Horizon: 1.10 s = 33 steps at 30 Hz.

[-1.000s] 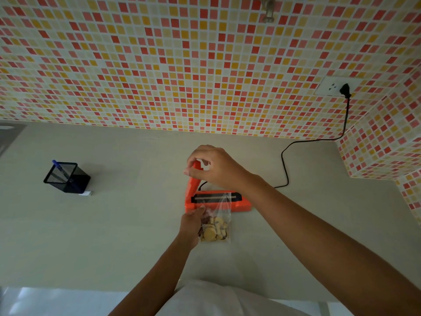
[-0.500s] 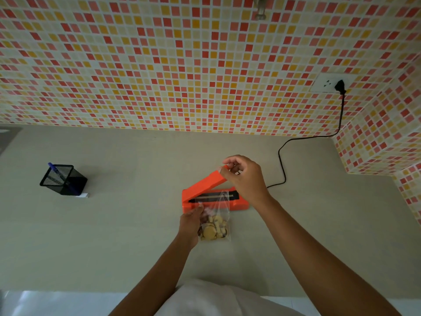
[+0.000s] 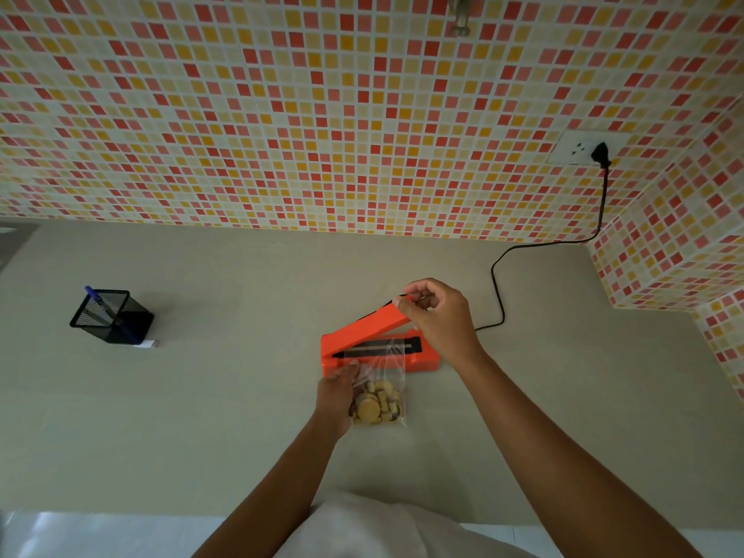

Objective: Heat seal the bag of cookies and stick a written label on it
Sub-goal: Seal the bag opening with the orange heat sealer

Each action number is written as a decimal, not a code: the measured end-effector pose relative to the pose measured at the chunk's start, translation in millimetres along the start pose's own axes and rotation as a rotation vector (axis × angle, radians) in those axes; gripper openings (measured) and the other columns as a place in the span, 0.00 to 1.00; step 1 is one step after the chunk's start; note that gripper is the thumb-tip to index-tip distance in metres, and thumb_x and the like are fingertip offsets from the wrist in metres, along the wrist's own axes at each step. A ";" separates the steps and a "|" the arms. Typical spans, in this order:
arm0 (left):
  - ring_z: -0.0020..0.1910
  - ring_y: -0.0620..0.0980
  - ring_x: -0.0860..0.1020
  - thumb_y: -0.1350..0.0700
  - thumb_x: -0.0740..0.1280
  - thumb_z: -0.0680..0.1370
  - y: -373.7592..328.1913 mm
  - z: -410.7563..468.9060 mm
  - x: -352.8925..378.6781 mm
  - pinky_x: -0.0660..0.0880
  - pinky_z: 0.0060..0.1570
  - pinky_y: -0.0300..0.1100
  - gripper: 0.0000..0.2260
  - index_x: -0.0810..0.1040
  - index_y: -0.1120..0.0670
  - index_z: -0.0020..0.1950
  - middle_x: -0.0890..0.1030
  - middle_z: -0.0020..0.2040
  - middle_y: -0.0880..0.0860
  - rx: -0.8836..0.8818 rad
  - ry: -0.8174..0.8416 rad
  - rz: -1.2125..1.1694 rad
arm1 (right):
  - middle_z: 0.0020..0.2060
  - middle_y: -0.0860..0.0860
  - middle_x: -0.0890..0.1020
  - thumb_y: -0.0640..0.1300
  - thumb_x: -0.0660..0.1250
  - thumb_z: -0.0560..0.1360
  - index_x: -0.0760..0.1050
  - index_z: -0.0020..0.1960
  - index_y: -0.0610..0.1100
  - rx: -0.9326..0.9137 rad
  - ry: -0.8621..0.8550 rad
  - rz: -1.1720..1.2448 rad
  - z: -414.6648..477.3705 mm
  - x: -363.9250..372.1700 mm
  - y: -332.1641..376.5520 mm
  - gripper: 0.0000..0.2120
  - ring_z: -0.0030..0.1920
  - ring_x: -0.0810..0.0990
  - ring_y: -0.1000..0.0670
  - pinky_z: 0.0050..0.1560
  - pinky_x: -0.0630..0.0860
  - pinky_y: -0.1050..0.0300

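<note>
Raised lid of orange plastic heat sealer [image 3: 368, 324] pinched by right hand [image 3: 439, 316], clear cookie-filled plastic bag [image 3: 380, 390] pinched by left hand [image 3: 336, 396], top edge laid on sealing strip

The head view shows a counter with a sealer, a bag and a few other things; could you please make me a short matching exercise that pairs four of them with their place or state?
Things:
1. heat sealer lid
2. bag of cookies
3. blue pen
4. black plug

Places or states:
A. standing in the black mesh holder
B. in the wall socket
C. raised at an angle, its free end held by the right hand
D. held by the left hand, its open top lying across the sealing strip

Pairs: 1-C, 2-D, 3-A, 4-B
</note>
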<state>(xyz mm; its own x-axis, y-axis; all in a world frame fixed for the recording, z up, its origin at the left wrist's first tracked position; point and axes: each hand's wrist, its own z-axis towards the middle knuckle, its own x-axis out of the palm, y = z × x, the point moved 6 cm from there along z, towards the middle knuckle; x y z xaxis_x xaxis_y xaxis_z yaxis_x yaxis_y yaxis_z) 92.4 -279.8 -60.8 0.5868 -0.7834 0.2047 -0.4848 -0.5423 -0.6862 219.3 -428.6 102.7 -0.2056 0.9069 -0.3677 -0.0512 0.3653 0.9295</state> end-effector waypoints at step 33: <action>0.48 0.64 0.83 0.56 0.68 0.78 -2.6 -3.2 0.2 0.81 0.46 0.56 0.14 0.77 0.65 0.58 0.83 0.52 0.65 0.014 0.034 -0.028 | 0.40 0.47 0.84 0.44 0.75 0.73 0.81 0.48 0.45 0.051 -0.002 0.007 -5.0 -6.6 -3.2 0.06 0.30 0.81 0.56 0.31 0.77 0.65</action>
<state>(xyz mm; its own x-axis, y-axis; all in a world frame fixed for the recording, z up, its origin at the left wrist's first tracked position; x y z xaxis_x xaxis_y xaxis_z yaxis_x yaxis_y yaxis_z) 91.7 -279.5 -56.7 0.5775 -0.7779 0.2475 -0.4593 -0.5603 -0.6893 216.0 -436.8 102.3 -0.2039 0.9097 -0.3617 0.0002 0.3695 0.9292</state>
